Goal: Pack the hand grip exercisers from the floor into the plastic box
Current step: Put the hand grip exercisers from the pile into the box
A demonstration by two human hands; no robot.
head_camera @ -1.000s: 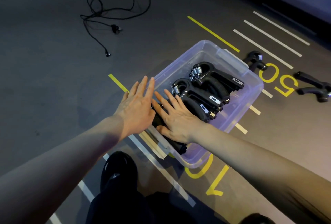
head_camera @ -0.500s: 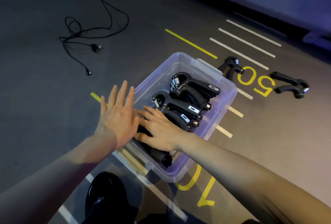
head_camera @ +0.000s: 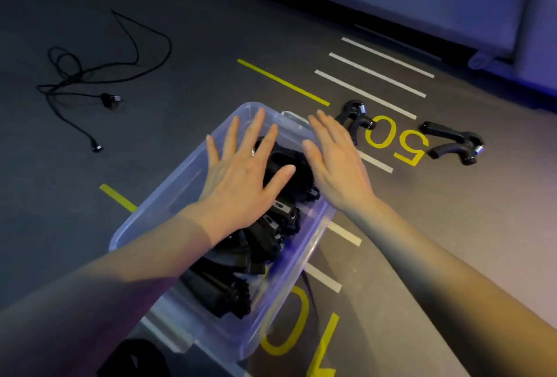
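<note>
A clear plastic box (head_camera: 144, 220) stands on the grey floor and holds several black hand grip exercisers (head_camera: 259, 244). My left hand (head_camera: 241, 177) hovers flat over the box's middle, fingers spread, holding nothing. My right hand (head_camera: 334, 162) is flat and empty over the box's far right rim. One black exerciser (head_camera: 355, 119) lies on the floor just beyond my right fingertips, beside the yellow "50". Another exerciser (head_camera: 455, 143) lies farther right. My hands hide part of the box's contents.
A tangled black cable (head_camera: 90, 81) lies on the floor at the far left. Yellow and white floor markings run around the box. A pale bench or wall base (head_camera: 391, 0) borders the far side. A dark shoe (head_camera: 135, 358) shows at the bottom edge.
Both hands have moved away from me, from the box's near end to its middle and far rim. The view has shifted closer over the box.
</note>
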